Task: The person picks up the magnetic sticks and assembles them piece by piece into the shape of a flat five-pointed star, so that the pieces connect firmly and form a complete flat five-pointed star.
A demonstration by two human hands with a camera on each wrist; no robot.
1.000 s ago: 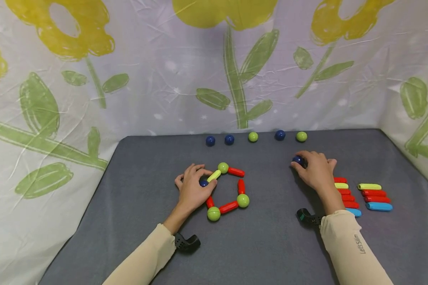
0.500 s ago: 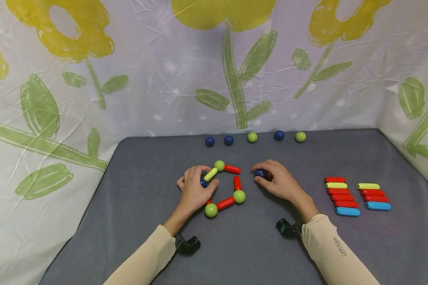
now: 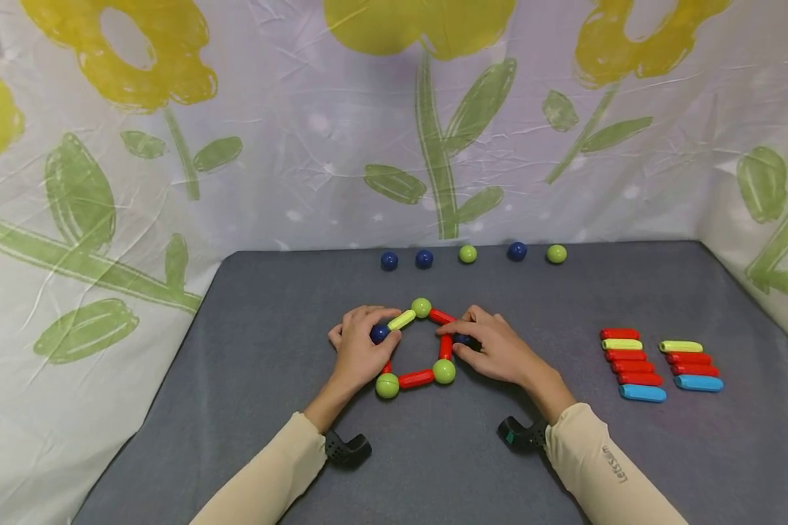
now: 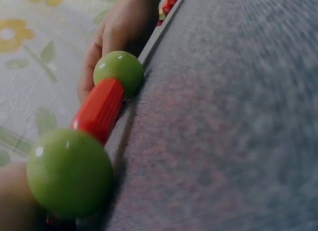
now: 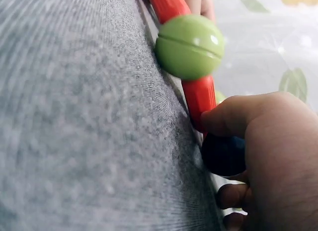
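A ring of rods and balls lies on the dark grey table in the head view. My left hand (image 3: 360, 346) pinches the blue ball (image 3: 379, 333) at its left corner, beside a yellow rod (image 3: 402, 319). Green balls sit at the top (image 3: 422, 308), lower right and lower left (image 3: 387, 386). At the right corner, my right hand (image 3: 499, 346) grips another blue ball (image 5: 223, 155) against the ends of two red rods, the upper one (image 3: 440, 316) and the side one (image 3: 446, 347). In the right wrist view its thumb touches the side rod. Fingers partly hide that joint.
Several blue and green balls, among them a green one (image 3: 468, 254), line the table's back edge. Two stacks of red, yellow and blue rods lie at the right, the nearer one (image 3: 632, 367) beyond my right hand. A flowered cloth (image 3: 302, 146) hangs behind the table (image 3: 269, 306).
My right hand has carried its blue ball leftward from near the rod stacks to the ring's right corner. My left hand keeps its hold, while the ring has shifted slightly.
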